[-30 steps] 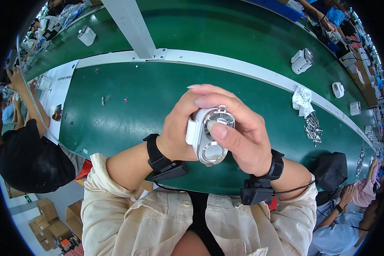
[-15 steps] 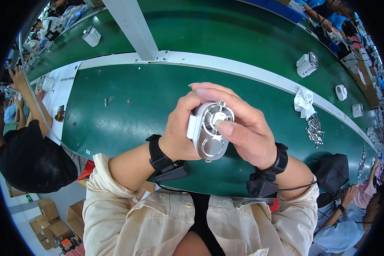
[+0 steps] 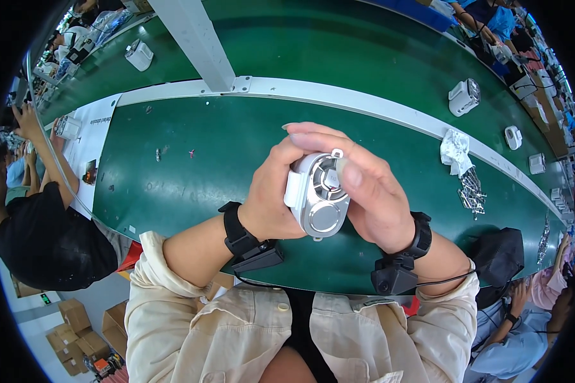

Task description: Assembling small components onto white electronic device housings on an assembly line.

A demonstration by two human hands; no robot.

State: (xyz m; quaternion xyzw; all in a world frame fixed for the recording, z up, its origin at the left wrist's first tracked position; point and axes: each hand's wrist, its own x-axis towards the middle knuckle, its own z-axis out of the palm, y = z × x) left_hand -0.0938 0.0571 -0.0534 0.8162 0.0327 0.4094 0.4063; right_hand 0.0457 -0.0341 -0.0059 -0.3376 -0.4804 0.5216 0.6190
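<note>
1. Head view, item held: small white-and-silver fan-like device [image 3: 317,195], with a round grille on its upper part and a round silver disc below; raised above the near edge of the green work surface [image 3: 191,185], in the middle of the scene.
2. Left hand [image 3: 271,198]: wrapped around the device's left side, fingers curled behind it; black strap at the wrist.
3. Right hand [image 3: 370,191]: closed on the device's right side, thumb pressed on the grille, fingers arched over the top; black strap at the wrist with a small black box [image 3: 395,281] below it.
4. White rail [image 3: 364,105]: runs left to right across the green surface, on the far side of the hands.
5. Crumpled white wrapper [image 3: 455,152]: right of the hands, at the rail.
6. Pile of small metal parts [image 3: 471,190]: just near of the wrapper.
7. Similar white device [image 3: 464,97]: far right, beyond the rail.
8. Another white device [image 3: 138,55]: far left.
9. Neighbouring person in a black top [image 3: 45,242]: at the left.
</note>
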